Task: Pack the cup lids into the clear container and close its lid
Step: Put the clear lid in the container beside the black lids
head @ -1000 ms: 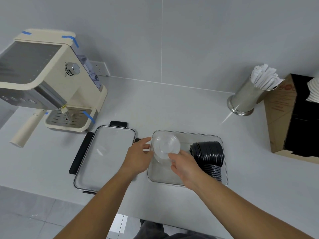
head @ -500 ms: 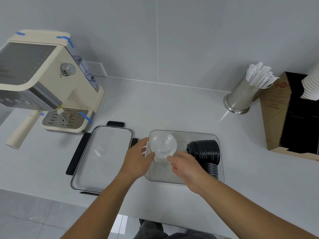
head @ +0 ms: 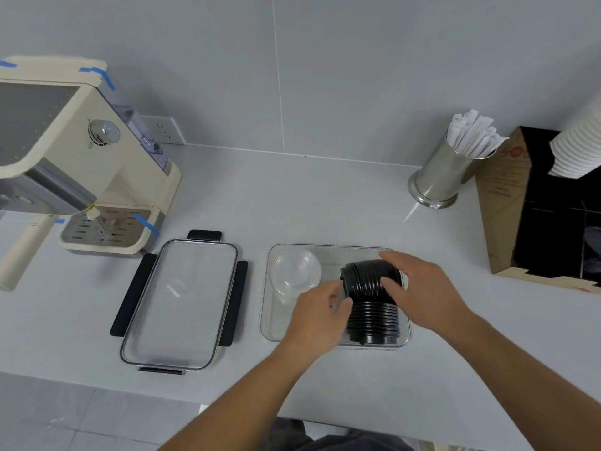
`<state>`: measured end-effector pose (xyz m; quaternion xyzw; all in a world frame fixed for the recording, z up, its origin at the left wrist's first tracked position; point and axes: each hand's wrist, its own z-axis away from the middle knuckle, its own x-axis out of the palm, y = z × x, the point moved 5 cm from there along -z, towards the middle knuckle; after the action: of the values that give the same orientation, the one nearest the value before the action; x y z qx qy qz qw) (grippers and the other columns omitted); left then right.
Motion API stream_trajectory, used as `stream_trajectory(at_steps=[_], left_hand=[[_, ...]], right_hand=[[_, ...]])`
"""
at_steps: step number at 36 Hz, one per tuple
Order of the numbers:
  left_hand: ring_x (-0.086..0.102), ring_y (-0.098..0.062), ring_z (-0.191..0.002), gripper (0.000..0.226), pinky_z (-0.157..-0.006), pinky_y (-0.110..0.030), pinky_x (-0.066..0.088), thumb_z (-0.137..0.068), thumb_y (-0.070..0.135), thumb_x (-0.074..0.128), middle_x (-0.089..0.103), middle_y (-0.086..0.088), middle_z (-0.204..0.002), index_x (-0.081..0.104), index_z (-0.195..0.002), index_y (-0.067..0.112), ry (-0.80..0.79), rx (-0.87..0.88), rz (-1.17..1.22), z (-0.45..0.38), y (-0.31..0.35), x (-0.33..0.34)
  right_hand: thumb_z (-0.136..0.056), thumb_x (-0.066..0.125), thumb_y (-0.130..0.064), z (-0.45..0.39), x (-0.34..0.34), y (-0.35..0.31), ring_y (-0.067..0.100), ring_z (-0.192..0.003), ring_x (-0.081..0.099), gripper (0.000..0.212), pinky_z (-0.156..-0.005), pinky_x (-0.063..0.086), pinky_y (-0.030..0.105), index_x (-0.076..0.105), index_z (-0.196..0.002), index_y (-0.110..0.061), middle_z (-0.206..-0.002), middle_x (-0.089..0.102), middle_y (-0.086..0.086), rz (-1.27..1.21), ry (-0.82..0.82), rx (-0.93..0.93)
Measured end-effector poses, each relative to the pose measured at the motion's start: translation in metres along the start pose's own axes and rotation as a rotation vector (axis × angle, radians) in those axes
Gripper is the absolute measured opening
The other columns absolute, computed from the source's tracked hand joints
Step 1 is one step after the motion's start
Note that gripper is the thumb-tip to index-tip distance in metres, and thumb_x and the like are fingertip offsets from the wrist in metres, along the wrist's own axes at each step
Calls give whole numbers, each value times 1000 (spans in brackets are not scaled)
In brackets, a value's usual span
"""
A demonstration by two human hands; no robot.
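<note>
The clear container (head: 267, 323) lies open on the counter in front of me. A stack of clear cup lids (head: 294, 271) lies in its left part. In its right part a bent stack of black cup lids (head: 370, 317) lies on its side. My left hand (head: 317, 317) curls its fingers against the left end of the black stack. My right hand (head: 422, 288) grips the far end of that stack, thumb on the near side and fingers over the top. The container's clear lid with black clasps (head: 180, 304) lies flat to the left, apart from the container.
A cream coffee machine (head: 81, 164) stands at the back left. At the back right are a steel holder of wrapped straws (head: 445, 170), a brown cardboard box (head: 507, 206) and a stack of white cups (head: 579, 148). The counter's front edge runs close below the container.
Both hands let go of the clear lids, which now lie in the container's left part. The hands moved right onto the black stack.
</note>
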<state>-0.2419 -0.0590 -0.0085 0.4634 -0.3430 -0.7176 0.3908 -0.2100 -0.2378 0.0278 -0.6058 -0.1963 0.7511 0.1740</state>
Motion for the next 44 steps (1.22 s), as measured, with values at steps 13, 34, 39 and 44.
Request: stream_trajectory(at_steps=[13, 34, 39, 44], left_hand=[[64, -15, -109, 51, -101, -33, 48, -90, 0, 48, 65, 5, -118, 53, -136, 22, -25, -37, 68, -32, 11, 30], [60, 21, -90, 62, -73, -1, 45, -85, -2, 62, 56, 21, -113, 47, -139, 24, -158, -38, 253, -21, -1, 29], [62, 5, -100, 61, -77, -5, 47, -86, 0, 63, 59, 17, -112, 48, -139, 26, -131, -54, 282, -18, -5, 30], [62, 6, -100, 57, -77, -5, 48, -86, 0, 65, 60, 18, -111, 49, -127, 37, -114, -55, 284, -19, -6, 29]], right_hand=[[-91, 64, -26, -5, 21, 19, 20, -134, 44, 54, -111, 6, 18, 48, -141, -15, -150, 45, 1, 188, -136, -125], [-90, 64, -24, 9, 20, 24, 21, -127, 52, 44, -103, 30, 22, 58, -133, -13, -142, 55, 3, 113, -99, -108], [-91, 62, -25, 10, 20, 25, 19, -130, 49, 45, -104, 27, 21, 57, -134, -14, -144, 52, 2, 129, -98, -119], [-90, 64, -22, 8, 19, 22, 22, -126, 53, 43, -103, 32, 25, 59, -132, -11, -140, 56, 5, 109, -88, -128]])
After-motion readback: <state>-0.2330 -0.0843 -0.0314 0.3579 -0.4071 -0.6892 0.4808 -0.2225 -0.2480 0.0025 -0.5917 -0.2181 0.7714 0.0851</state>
